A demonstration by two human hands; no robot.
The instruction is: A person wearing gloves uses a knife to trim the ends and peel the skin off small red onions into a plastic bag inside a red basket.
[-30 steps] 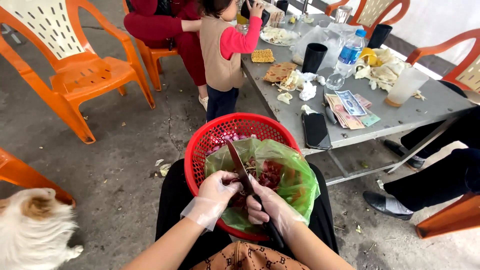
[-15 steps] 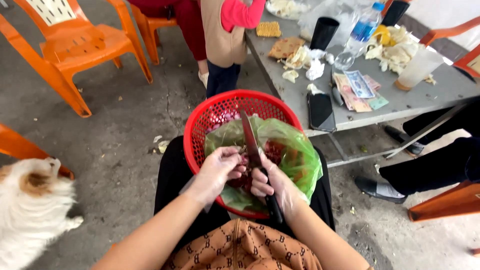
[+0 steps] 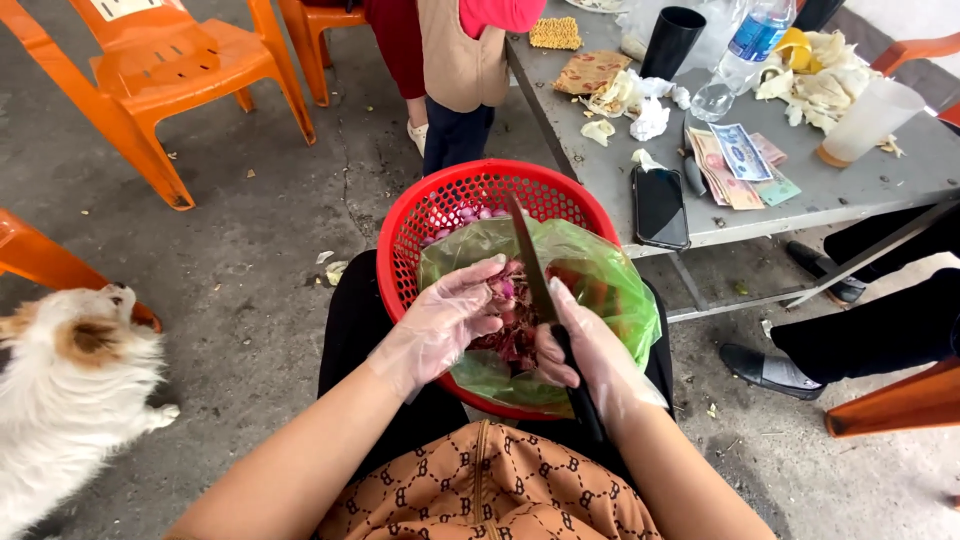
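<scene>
Head view: a red mesh basket [image 3: 440, 205] rests on the person's lap, and a green plastic bag [image 3: 600, 275] lies open inside it, heaped with reddish-purple shallot peelings [image 3: 515, 340]. A few peeled shallots [image 3: 468, 214] lie on the basket floor at the far side. The left hand [image 3: 440, 325], in a thin clear glove, has its fingers curled around a small shallot [image 3: 503, 290] held over the bag. The right hand [image 3: 585, 345], also gloved, is closed on the dark handle of a knife [image 3: 528, 265]; the blade points up and away, its edge just beside the shallot (contact cannot be confirmed). To the right stands a grey table [image 3: 850, 190] carrying a black phone [image 3: 660, 205], banknotes [image 3: 735, 165], a black cup [image 3: 672, 40], a plastic water bottle [image 3: 740, 50] and crumpled tissue scraps. A white and tan dog [image 3: 65, 390] sits at lower left on the concrete floor. Orange plastic chairs [image 3: 170, 70] stand beyond, with a standing person's legs [image 3: 455, 135] near the table's corner.
</scene>
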